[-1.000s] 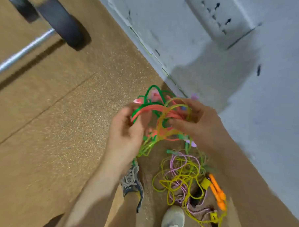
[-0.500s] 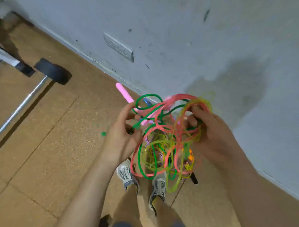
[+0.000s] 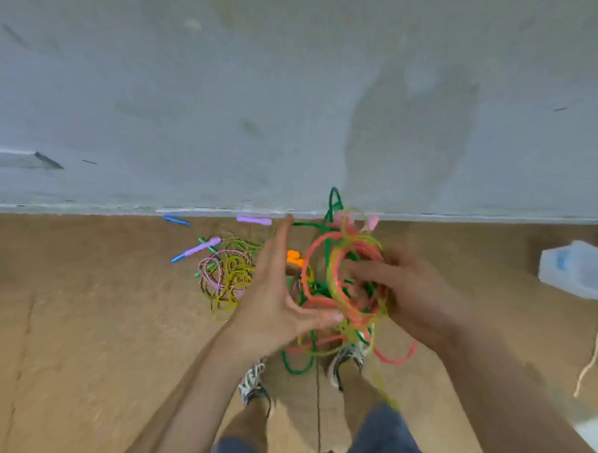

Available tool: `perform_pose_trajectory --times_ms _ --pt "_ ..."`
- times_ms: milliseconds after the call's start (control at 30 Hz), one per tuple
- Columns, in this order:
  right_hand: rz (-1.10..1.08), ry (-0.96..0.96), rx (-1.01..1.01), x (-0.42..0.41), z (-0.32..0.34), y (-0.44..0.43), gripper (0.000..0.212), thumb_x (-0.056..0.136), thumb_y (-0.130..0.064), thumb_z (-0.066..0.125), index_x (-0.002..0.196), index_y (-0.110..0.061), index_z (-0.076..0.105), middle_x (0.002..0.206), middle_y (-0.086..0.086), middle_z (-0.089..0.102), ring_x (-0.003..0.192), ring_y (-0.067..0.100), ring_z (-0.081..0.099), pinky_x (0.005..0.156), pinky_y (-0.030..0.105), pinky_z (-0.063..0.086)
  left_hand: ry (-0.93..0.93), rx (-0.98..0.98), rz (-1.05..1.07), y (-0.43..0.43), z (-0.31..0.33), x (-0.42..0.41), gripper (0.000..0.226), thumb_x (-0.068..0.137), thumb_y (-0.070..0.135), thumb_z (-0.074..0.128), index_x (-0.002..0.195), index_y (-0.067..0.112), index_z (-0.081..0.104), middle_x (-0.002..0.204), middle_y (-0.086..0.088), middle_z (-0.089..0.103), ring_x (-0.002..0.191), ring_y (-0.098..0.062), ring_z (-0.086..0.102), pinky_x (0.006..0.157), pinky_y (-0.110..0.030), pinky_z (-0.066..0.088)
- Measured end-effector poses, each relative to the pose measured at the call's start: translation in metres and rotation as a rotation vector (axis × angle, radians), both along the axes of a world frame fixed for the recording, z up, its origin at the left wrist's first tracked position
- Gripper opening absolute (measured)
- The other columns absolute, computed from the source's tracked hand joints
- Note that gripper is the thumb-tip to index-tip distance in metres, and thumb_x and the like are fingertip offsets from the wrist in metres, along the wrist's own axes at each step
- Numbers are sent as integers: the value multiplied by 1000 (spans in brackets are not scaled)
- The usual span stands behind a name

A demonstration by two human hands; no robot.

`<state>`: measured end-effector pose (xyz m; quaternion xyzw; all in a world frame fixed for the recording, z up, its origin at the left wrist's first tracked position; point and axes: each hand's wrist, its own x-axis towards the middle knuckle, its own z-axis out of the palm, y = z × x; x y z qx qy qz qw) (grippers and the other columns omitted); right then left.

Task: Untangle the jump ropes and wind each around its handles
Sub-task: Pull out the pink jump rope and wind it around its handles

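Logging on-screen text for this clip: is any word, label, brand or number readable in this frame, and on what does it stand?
None can be read.
Pale plastic bag on the floor at right: a blue patch, too blurred to read.
Wall: only scuffs, no writing.
Tangle of jump ropes in the right hand: no lettering shows.

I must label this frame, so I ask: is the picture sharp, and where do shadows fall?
Head view: the right hand and the held tangle are smeared by motion blur; the left hand is slightly sharper; a soft grey shadow lies on the wall above them; no glare shows.
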<state>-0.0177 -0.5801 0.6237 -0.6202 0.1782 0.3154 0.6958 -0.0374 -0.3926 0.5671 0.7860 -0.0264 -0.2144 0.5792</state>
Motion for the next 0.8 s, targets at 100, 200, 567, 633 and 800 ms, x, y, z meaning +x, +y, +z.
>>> perform_pose_trajectory --times_ms 100,200,567,633,800 --pt "201 -69 -39 -9 20 -68 32 71 -16 71 95 4 65 86 21 65 78 22 58 72 34 46 -90 155 -138 -68 12 17 118 52 55 84 145 47 12 140 15 36 129 3 37 97 -10 34" --pt "267 -112 -90 -15 36 -156 38 74 -24 75 95 5 62 83 15 61 79 20 55 75 37 43 -229 184 -231 -150 32 26 47 65 29 73 105 46 52 91 21 57 93 9 54 70 -14 42" --pt "-107 -360 -664 -87 25 -479 8 89 -21 64 87 -13 62 65 -10 51 59 1 45 58 20 38 179 26 -274 -498 49 30 76 75 -3 67 122 44 31 99 0 70 69 -15 65 64 -21 52" --pt "-93 -423 -920 -94 11 -527 14 85 -29 59 95 -21 64 80 -9 62 73 9 56 65 29 44 139 80 -395 -556 50 32 82 62 22 77 124 48 28 103 -2 68 78 -13 63 69 -20 49" --pt "-201 -290 -1133 -84 -19 -638 10 84 -30 69 88 -22 66 76 2 67 73 21 58 58 33 35 71 189 -646 -692 31 30 89 60 43 70 133 61 23 133 14 54 119 -6 55 97 -31 46"
